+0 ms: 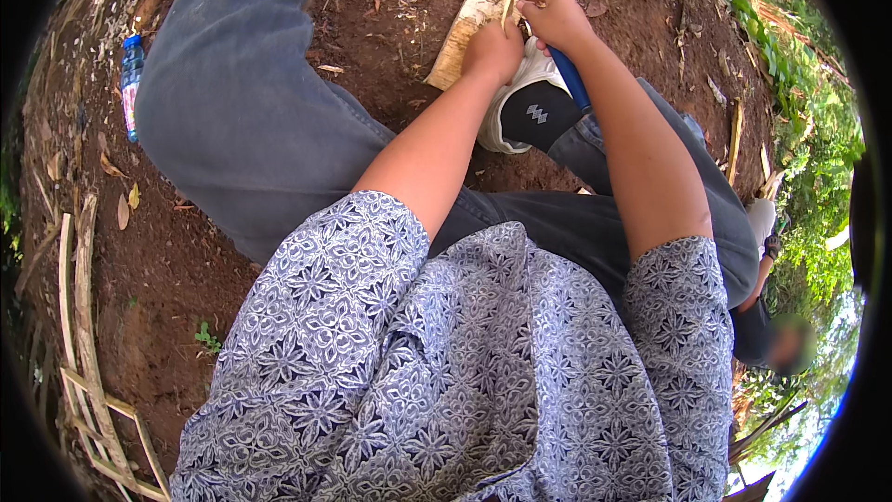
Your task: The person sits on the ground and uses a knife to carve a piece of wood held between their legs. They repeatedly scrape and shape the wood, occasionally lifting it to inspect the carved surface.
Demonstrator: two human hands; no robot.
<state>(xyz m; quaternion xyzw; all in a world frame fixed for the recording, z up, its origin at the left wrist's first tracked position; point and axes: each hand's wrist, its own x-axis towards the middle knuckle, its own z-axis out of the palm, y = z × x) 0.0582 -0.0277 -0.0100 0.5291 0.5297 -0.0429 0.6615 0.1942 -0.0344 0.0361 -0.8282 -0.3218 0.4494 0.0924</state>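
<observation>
Ahead of me my left hand (pixel 494 53) is closed around the lower end of a thin pale wooden strip (pixel 508 2), which stands over a flat light-coloured board (pixel 462 30) lying on the soil. My right hand (pixel 556 19) is closed on a tool with a long blue handle (pixel 570 80). That handle runs back beneath my right forearm, and the tool's working end cannot be made out. The right fingers are beside the strip, close to the left hand. A white shoe (pixel 507 121) on my foot is just below both hands.
To the left, a clear bottle with a blue cap (pixel 131 88) is beside my bent leg. Long wooden sticks (pixel 82 316) and a slatted frame (pixel 116 437) lie at lower left. Another person (pixel 754 321) is at the right edge, near green plants (pixel 808 214). Shavings and leaves dot the soil.
</observation>
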